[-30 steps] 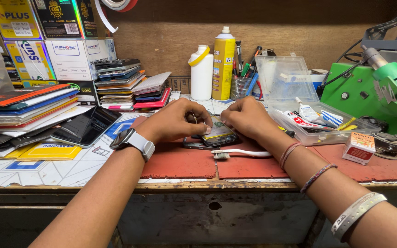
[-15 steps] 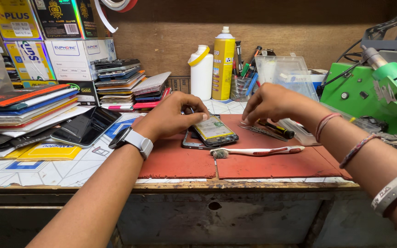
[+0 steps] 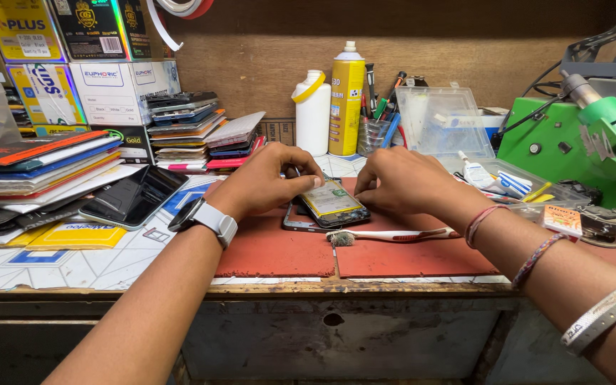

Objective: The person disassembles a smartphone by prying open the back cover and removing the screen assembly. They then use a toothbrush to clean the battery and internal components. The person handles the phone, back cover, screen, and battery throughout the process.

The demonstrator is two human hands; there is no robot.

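Observation:
An opened phone (image 3: 333, 203) with a yellowish inner panel lies on a red mat (image 3: 272, 251) at the middle of the bench. My left hand (image 3: 265, 184), with a white-strapped watch on its wrist, grips the phone's left and top edge with thumb and fingers. My right hand (image 3: 402, 182) is curled over the phone's right edge with its fingertips touching it. Anything small between those fingertips is hidden. A toothbrush (image 3: 393, 234) with worn bristles lies on the mat just in front of the phone.
A dark phone screen (image 3: 133, 197) and stacked flat packages (image 3: 30, 164) lie at the left. At the back stand a white bottle (image 3: 313, 114), a yellow spray can (image 3: 347, 100) and a cup of tools (image 3: 378, 128). At the right are a clear plastic tray (image 3: 442, 121) and a green machine (image 3: 579, 142).
My right hand reached out to the right over the small parts, then came back to the phone's right edge. My left hand stayed on the phone.

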